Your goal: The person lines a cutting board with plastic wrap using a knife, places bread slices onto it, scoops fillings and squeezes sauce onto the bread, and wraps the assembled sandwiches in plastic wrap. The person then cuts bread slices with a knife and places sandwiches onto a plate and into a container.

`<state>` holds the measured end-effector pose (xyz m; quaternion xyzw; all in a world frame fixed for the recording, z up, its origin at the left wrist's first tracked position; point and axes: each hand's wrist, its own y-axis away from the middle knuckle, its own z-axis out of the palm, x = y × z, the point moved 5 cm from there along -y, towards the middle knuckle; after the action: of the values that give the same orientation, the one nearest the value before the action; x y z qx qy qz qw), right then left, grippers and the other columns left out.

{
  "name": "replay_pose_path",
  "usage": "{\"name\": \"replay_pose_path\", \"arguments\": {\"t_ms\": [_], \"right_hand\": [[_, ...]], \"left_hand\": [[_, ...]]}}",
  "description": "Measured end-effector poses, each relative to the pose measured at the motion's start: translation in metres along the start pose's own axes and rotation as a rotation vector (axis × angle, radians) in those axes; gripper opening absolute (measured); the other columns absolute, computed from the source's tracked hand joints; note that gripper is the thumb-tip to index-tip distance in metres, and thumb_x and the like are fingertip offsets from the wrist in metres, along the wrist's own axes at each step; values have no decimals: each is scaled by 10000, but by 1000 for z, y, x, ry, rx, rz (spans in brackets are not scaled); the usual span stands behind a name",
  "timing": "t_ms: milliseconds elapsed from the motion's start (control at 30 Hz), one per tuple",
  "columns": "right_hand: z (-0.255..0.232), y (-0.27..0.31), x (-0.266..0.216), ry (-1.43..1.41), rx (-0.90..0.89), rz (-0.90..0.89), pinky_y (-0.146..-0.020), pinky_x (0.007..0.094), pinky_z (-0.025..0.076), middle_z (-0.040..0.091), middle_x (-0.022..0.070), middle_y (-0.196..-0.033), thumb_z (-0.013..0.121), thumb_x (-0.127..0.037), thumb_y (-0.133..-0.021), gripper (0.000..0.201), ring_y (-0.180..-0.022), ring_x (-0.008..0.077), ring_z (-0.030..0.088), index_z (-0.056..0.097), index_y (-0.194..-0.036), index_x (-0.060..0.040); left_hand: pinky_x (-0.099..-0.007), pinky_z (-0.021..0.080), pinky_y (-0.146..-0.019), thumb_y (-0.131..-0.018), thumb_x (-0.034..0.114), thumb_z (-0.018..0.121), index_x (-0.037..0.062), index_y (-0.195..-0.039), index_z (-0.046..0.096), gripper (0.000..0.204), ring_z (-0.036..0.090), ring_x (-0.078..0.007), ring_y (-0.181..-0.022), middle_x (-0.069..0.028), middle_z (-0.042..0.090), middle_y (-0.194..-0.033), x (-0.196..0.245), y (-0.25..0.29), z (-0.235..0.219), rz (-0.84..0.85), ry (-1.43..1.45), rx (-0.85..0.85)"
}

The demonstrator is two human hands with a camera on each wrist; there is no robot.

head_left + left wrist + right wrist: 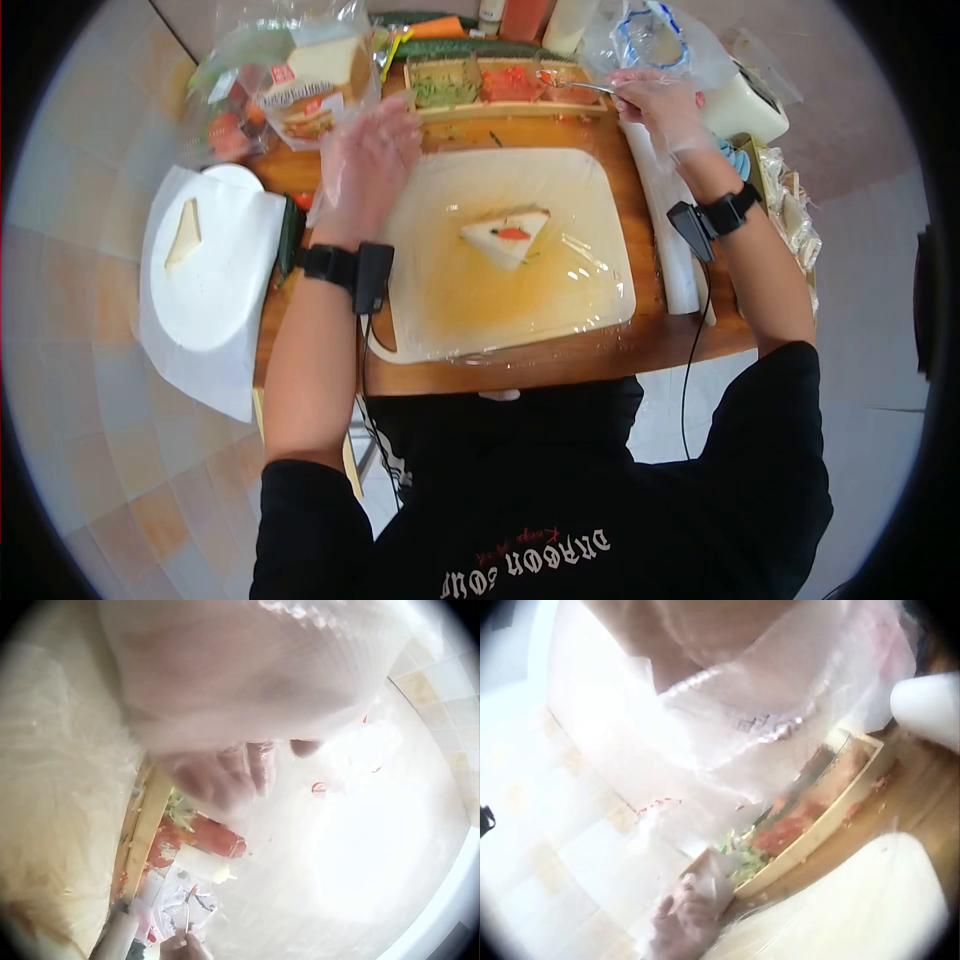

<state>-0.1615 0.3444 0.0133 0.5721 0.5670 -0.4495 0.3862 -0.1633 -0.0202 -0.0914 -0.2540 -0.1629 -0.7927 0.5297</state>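
Note:
My right hand (660, 108), in a clear plastic glove, pinches the handle of a slim metal spoon (592, 88). The bowl end hovers over a wooden tray (520, 111) of chopped fillings: shredded green, diced red and a paler pinkish one. My left hand (368, 160), also gloved, is raised with relaxed fingers at the tray's left end and holds nothing. Between my arms, a white bread triangle (492, 238) lies on the film-wrapped cutting board (440, 300), with an orange-red slice (514, 234) and a dark green bit on top.
To the left, a white plate (215, 310) on paper bears another pale triangular slice (185, 236). Bagged bread (325, 80) and cucumbers (450, 48) lie at the back. A white roll (668, 230) stands right of the board, near a white bottle (745, 105) and a box of wrapped items (790, 215).

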Motion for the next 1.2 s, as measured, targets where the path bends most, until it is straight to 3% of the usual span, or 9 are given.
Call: {"name": "replay_pose_path", "arguments": {"t_ms": [200, 267, 333, 367, 567, 700, 967, 1033, 1200], "right_hand": [[49, 110, -26, 106, -57, -89, -722, 265, 506, 697, 17, -876, 646, -10, -948, 126, -762, 104, 613, 733, -1025, 40], [49, 127, -21, 155, -80, -215, -735, 306, 523, 720, 50, -910, 646, 15, -940, 133, -775, 144, 637, 741, -1034, 18], [55, 150, -37, 554, -107, -601, -718, 340, 525, 701, 103, -882, 674, 38, -907, 168, -764, 225, 647, 747, -1049, -14], [57, 157, -40, 626, -88, -652, -659, 354, 513, 649, 122, -833, 720, 54, -829, 241, -735, 276, 630, 754, -1044, -51], [66, 184, -40, 870, -281, -861, -571, 374, 486, 614, 89, -815, 780, 67, -759, 307, -691, 291, 628, 732, -1033, -61], [70, 189, -45, 890, -299, -899, -536, 375, 469, 579, 77, -782, 796, 45, -753, 305, -651, 274, 613, 735, -1031, -64], [77, 182, -31, 922, -262, -542, -611, 405, 518, 619, 126, -777, 815, -72, -816, 264, -699, 339, 644, 746, -1070, -81], [76, 182, -34, 913, -270, -562, -614, 404, 521, 619, 125, -778, 814, -70, -820, 257, -700, 336, 646, 745, -1068, -79], [77, 185, -41, 898, -280, -586, -633, 414, 552, 652, 146, -817, 745, -70, -856, 220, -708, 351, 658, 741, -1076, -76]], "left_hand": [[-315, 514, -947, -1036, 290, 503, -39, -1401, 576, 497, 629, -213, -1042, -115, 692, -1141, -3, -1, 3, -28, -8, -71], [-312, 514, -946, -1038, 288, 504, -38, -1401, 577, 494, 631, -209, -1039, -114, 695, -1134, -4, 0, 2, -26, -17, -80], [-315, 515, -941, -1041, 288, 510, -39, -1400, 578, 491, 636, -211, -1027, -114, 700, -1120, -4, 1, 4, 2, -29, -109], [-315, 515, -941, -1041, 288, 510, -39, -1400, 578, 491, 636, -211, -1027, -114, 700, -1120, -3, 1, 6, 0, -29, -110], [-316, 527, -918, -1031, 268, 544, -43, -1377, 592, 467, 644, -215, -1003, -120, 705, -1113, -2, 1, 5, -22, -81, -28], [-311, 532, -910, -1036, 248, 555, -40, -1347, 609, 427, 653, -215, -1003, -123, 711, -1106, -1, 3, 9, 8, -144, 6], [-305, 539, -911, -1047, 246, 577, -24, -1264, 668, 358, 667, -198, -984, -109, 719, -1075, 0, 5, 17, 15, -161, 16], [-286, 524, -883, -1018, 242, 633, 16, -1186, 704, 290, 632, -150, -928, -53, 670, -984, 0, 8, 20, 27, -181, 56], [-277, 517, -887, -1013, 260, 637, 20, -1200, 707, 312, 628, -152, -918, -52, 664, -985, -2, 9, 21, 49, -208, 51]]}}
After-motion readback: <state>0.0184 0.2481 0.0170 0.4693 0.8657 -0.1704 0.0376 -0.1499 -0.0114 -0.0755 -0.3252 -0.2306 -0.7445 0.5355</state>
